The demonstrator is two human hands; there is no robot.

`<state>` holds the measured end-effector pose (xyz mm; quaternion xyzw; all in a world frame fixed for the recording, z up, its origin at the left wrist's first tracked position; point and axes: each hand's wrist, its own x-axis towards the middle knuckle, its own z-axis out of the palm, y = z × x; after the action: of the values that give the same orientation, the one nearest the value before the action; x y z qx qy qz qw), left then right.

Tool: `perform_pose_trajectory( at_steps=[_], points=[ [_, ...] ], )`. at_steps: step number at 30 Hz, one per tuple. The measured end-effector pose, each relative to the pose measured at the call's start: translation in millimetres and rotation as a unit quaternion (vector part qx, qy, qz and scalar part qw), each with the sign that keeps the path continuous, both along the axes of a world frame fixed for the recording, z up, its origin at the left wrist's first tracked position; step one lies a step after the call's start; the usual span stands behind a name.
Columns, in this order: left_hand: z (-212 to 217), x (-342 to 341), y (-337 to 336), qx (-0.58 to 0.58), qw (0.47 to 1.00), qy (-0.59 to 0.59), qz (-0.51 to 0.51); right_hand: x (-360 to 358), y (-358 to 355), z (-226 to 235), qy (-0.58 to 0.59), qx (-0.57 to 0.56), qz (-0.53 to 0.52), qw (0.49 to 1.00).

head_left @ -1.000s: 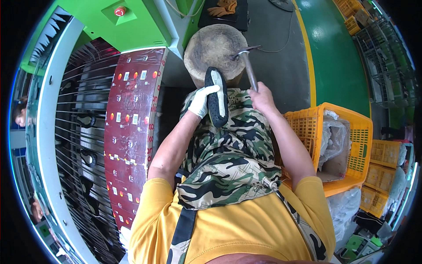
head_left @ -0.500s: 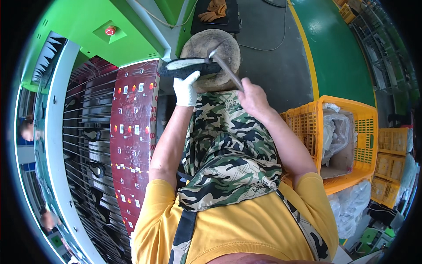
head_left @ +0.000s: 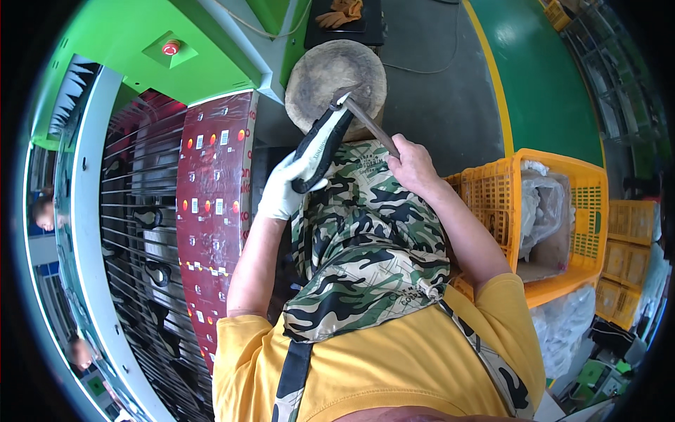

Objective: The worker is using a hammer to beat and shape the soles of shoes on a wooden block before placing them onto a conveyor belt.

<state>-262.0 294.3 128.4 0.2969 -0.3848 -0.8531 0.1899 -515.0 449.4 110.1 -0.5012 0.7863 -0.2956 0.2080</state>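
My left hand (head_left: 281, 191), in a white glove, grips a black shoe with white trim (head_left: 322, 144) by its heel end. The shoe tilts up, with its toe at the near edge of a round wooden stump (head_left: 330, 74). My right hand (head_left: 411, 165) is bare and holds a hammer (head_left: 371, 125) by its wooden handle. The hammer's metal head meets the toe of the shoe. A camouflage cloth (head_left: 365, 246) covers my lap under both hands.
A yellow plastic crate (head_left: 562, 186) holding pale bagged items stands to my right, with more yellow crates behind it. A green machine (head_left: 133, 56) with a red button (head_left: 169, 48) and a red panel (head_left: 211, 197) stands to my left. Orange gloves (head_left: 339, 10) lie beyond the stump.
The shoe went from upright over my lap to flat on the stump, and now tilts with its toe at the stump's edge. The hammer head has come down to the toe.
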Motion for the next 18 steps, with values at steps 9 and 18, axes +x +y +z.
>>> perform_pose_trajectory(
  at_steps=[9, 18],
  points=[
    [4, -13, 31, -0.044, 0.991, -0.111, 0.055, -2, -22, 90, 0.002, -0.287, -0.051, 0.957],
    [8, -18, 31, -0.05, 0.99, -0.118, 0.066, -14, -13, 21, 0.099, -0.072, -0.004, 0.992]
  ],
)
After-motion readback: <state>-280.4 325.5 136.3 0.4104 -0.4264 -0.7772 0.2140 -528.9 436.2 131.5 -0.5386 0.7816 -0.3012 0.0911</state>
